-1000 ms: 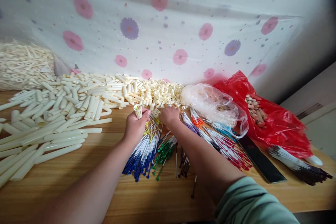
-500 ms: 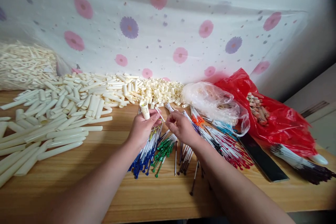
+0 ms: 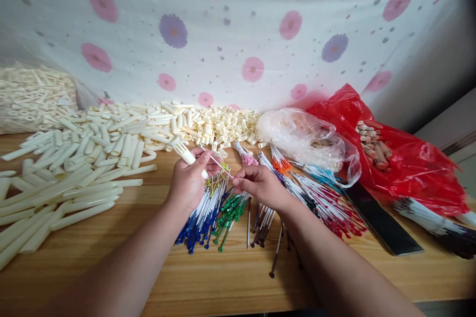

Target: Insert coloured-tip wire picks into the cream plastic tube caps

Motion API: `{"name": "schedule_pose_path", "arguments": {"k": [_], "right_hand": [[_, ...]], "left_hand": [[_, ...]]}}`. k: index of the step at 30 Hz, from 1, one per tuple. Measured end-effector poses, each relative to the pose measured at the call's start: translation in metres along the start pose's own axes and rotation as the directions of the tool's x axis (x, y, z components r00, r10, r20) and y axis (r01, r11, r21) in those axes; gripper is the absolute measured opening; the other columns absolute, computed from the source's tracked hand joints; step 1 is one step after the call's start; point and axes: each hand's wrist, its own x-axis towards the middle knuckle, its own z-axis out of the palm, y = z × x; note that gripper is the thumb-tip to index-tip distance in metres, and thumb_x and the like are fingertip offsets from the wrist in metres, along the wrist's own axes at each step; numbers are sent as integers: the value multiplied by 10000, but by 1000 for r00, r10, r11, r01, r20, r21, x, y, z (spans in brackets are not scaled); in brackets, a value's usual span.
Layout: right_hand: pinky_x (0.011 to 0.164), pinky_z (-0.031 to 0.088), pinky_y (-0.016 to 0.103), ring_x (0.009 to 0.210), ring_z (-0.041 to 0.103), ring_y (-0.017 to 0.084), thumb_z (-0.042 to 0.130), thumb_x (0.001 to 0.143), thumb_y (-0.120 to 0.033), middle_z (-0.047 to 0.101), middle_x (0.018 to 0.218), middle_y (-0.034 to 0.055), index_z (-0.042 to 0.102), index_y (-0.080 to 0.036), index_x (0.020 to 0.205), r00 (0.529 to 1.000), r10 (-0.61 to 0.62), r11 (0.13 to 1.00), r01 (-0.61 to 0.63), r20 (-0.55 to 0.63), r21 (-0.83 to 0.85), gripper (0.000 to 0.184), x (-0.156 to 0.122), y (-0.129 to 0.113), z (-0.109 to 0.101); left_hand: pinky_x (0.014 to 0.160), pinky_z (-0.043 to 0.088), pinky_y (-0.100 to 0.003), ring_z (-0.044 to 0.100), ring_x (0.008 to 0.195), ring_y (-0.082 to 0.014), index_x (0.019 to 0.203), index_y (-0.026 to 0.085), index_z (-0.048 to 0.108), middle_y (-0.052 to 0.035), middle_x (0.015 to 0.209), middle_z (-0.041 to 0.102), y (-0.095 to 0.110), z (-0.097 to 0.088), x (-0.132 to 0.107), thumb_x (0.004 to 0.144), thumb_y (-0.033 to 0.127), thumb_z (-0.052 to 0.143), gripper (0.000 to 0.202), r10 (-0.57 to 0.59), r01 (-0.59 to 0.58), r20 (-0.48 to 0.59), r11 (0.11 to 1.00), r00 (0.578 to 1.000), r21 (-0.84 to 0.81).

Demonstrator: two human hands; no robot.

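My left hand [image 3: 188, 183] is closed around a cream slotted plastic tube [image 3: 183, 151], which tilts up and to the left. A thin white stick with a pinkish end [image 3: 223, 168] spans the gap between my hands. One end passes by my left fingers, and the other is pinched between the thumb and fingertips of my right hand [image 3: 256, 184]. Under and beside the hands lie bundles of white sticks with coloured tips: blue ones [image 3: 197, 225], green ones [image 3: 230, 213], pink ones [image 3: 247, 157] and dark red ones [image 3: 342, 213].
Long cream tubes [image 3: 85, 178] are heaped on the left, with small slotted pieces [image 3: 230, 126] behind. A filled clear bag [image 3: 37, 94] stands at the far left. To the right are a crumpled clear bag [image 3: 297, 133], a red bag [image 3: 416, 168] and a black strip [image 3: 383, 220].
The slotted tube has tipped from nearly upright to leaning left, as my left hand moved slightly left. The stick now stretches between both hands. The view has shifted a little.
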Motion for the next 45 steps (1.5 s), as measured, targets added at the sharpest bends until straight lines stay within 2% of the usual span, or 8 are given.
{"name": "schedule_pose_path", "arguments": {"k": [7,24,29,33,35,37,42,45], "right_hand": [[573,414,244,566,509,102,617,775,-354,598,622,-1,606,-167,677,971,-105,994,97,-213,-46,211,0,1,9],[648,486,284,650,614,125,704,712,-277,700,726,14,702,-203,767,886,-125,971,202,-446,130,92,-1,6,24],[662,520,282,686,638,122,668,771,-251,691,752,5,676,-207,794,777,-173,903,370,-606,216,50,-3,-3,22],[592,541,262,662,652,118,596,817,-178,687,826,23,622,-193,757,600,-358,815,575,-715,74,68,-17,-32,5],[563,539,256,635,649,119,579,808,-119,684,794,20,619,-192,761,510,-518,766,634,-687,-107,95,-31,-51,-1],[562,539,262,656,652,134,574,778,-71,671,738,19,624,-186,765,456,-666,708,635,-590,-308,127,-47,-68,-3],[548,548,233,656,662,136,581,700,-16,674,723,37,609,-170,816,589,-792,530,533,-161,-660,195,-71,-94,3],[581,552,221,655,659,123,576,721,-40,687,734,34,588,-217,810,633,-764,489,443,-125,-751,199,-71,-96,9]], "left_hand": [[593,542,-227,680,609,-136,798,157,532,-26,687,707,-2,4,-7,691,231,748,252,-57,59,82,998,995,-18],[647,546,-253,682,663,-142,813,163,528,-30,721,714,-1,6,-11,713,261,735,250,-52,56,105,998,993,-41],[648,514,-265,649,661,-143,853,176,575,-4,692,682,-8,-1,-11,767,288,688,180,-4,-15,221,996,975,84],[545,424,-220,534,549,-106,752,166,636,26,585,587,-14,-9,-6,783,318,661,157,135,-264,336,889,932,374],[556,422,-230,546,588,-122,737,163,655,9,628,608,-15,-11,-4,771,331,666,172,155,-340,390,817,907,466],[595,445,-246,583,649,-146,755,160,671,-14,687,647,-13,-12,-3,758,343,676,184,139,-368,431,776,892,512],[655,475,-267,616,688,-168,758,166,698,-41,740,691,-7,-8,-4,782,344,649,186,125,-435,493,683,861,587],[656,481,-277,622,675,-178,758,183,711,-43,738,699,-5,-5,-5,784,338,644,171,153,-461,492,653,857,600]]}}
